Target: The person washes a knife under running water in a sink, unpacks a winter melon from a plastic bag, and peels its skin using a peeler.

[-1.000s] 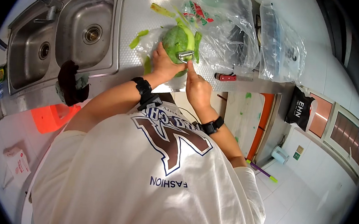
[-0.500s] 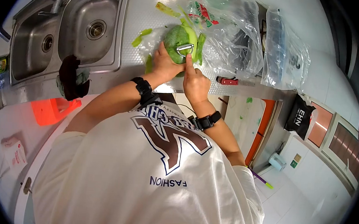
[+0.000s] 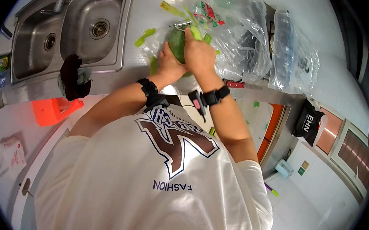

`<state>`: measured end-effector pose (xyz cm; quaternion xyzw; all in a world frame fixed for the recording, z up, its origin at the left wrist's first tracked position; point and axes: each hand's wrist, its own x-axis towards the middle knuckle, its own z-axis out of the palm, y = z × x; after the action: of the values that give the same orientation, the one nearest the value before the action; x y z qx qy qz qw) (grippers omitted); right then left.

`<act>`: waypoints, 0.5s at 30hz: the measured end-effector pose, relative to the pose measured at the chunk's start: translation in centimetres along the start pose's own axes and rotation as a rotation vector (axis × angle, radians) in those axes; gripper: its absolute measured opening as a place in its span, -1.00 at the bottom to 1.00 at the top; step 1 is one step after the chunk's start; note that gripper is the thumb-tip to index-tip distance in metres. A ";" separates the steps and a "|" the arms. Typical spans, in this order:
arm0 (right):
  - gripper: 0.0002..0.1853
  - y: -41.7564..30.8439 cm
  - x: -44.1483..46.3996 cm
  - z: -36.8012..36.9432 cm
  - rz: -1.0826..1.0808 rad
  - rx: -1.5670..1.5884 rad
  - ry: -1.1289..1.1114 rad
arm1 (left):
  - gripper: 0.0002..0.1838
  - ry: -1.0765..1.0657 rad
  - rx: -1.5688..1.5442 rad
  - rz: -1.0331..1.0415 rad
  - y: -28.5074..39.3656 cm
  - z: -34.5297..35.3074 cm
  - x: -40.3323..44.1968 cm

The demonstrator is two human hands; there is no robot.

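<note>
A large green melon [image 3: 176, 45] lies on the metal counter, its right side partly stripped to paler flesh. My left hand [image 3: 170, 66] grips its lower left side, fingers wrapped against the skin. In my right hand [image 3: 200, 55] is a vegetable peeler [image 3: 182, 24], whose metal head rests at the far end of the melon; its handle is hidden in my closed fingers. Strips of green peel lie around the melon, one peel strip [image 3: 145, 37] to the left and a yellowish peel piece [image 3: 172, 8] beyond it.
A red-handled knife [image 3: 234, 84] lies near the counter's front edge. Clear plastic bags [image 3: 236, 46] cover the counter on the right. To the left is a double steel sink [image 3: 122, 33], with a dark cloth [image 3: 73, 79] hanging at its front edge.
My right hand has pushed the peeler away from me, from the melon's near part to its far end. My left hand stays in place on the melon.
</note>
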<state>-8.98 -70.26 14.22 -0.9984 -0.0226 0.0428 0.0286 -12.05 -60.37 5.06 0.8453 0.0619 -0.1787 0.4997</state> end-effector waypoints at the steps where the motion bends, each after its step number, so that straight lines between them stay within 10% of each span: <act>1: -0.60 0.3 2.4 0.3 -0.008 0.004 0.008 | 0.48 0.003 0.052 0.004 0.7 -0.2 -0.4; 3: -0.63 1.3 7.0 1.1 -0.061 -0.025 -0.249 | 0.51 -0.041 0.068 -0.057 1.0 0.1 -0.4; 12: -0.63 8.1 5.8 -0.3 -0.021 0.516 0.091 | 0.48 -0.071 -0.025 0.004 0.7 -0.8 -0.3; 15: -0.64 7.7 0.8 -2.2 0.085 0.415 -0.096 | 0.48 -0.070 -0.033 0.034 0.1 -0.7 -0.5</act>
<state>-7.71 -78.01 15.88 -0.9679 0.0277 0.0953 0.2308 -12.34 -59.82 5.64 0.8311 0.0328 -0.1986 0.5184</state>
